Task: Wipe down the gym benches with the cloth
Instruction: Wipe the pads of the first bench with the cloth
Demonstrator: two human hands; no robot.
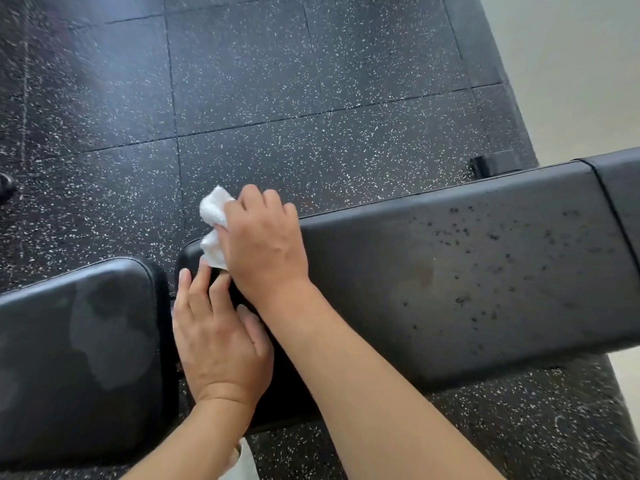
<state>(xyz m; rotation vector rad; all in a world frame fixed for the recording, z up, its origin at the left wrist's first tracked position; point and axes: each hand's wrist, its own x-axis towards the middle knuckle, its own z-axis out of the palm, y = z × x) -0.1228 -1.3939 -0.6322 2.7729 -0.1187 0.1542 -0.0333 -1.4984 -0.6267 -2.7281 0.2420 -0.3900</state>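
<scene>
Speckled rubber gym floor point(242, 81). Our right hand point(263, 244) bunches the white cloth point(213, 216) at the long bench pad point(450, 271) end; left hand point(214, 337) rests flat. Cloth's soft, light; grip w/ whole palm.

Two hands in view: left hand point(218, 344) w/ fingers laid flat, right hand point(263, 244) bunched round the one white cloth point(213, 223). Two black padded worktop sections: the long pad point(467, 271) on the right, speckled w/ dark spots, and a shorter pad point(76, 358) at lower left w/ damp-looking patches, one narrow gap between them; a third dark padded piece point(620, 192) sits at the far right edge, can't tell if it's separate. One speckled rubber-tile floor point(242, 81), one pale wall strip point(571, 64) at upper right, one small black foot point(481, 167) behind the long pad.
</scene>
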